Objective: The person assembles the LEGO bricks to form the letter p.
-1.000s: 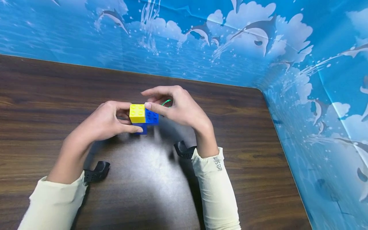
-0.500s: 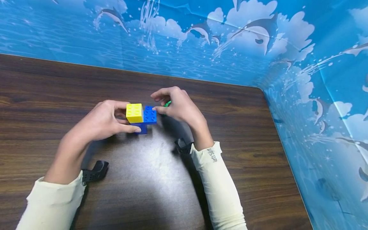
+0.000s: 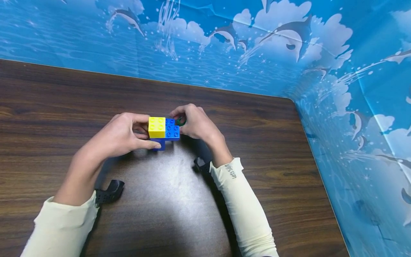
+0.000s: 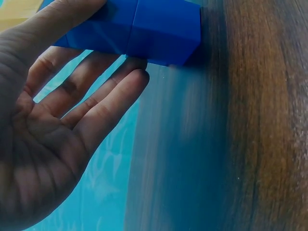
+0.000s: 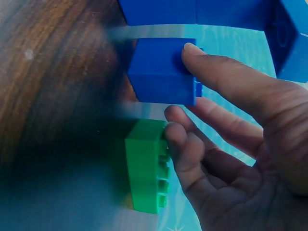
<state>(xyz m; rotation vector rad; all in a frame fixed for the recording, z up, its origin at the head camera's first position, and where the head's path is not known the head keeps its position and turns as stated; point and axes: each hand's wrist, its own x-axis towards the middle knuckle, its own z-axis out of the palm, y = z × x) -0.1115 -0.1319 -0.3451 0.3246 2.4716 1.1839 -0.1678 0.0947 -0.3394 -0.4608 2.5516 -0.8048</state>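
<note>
My left hand [image 3: 123,134] grips a stack of toy building blocks, its thumb across the lower blue block [image 4: 163,33]. A yellow block [image 3: 157,127] tops the stack on the left, and a blue block [image 3: 172,132] juts out to the right beside it. At the right of the stack, my right hand [image 3: 200,123] pinches a separate blue block [image 5: 161,72] between thumb and fingers, low by the table. In the right wrist view, a green block [image 5: 144,168] stands beside that block with its studs near the curled fingers; the head view mostly hides it.
The dark wood table [image 3: 282,171] stretches around the hands. Behind it and along the right side rises a blue dolphin-print backdrop [image 3: 192,46]. Each wrist wears a black camera mount, the left one [image 3: 110,191] close above the tabletop.
My right hand has left the top of the stack, going right and then down beside the jutting blue block. The left hand and stack have shifted slightly left, then back right.
</note>
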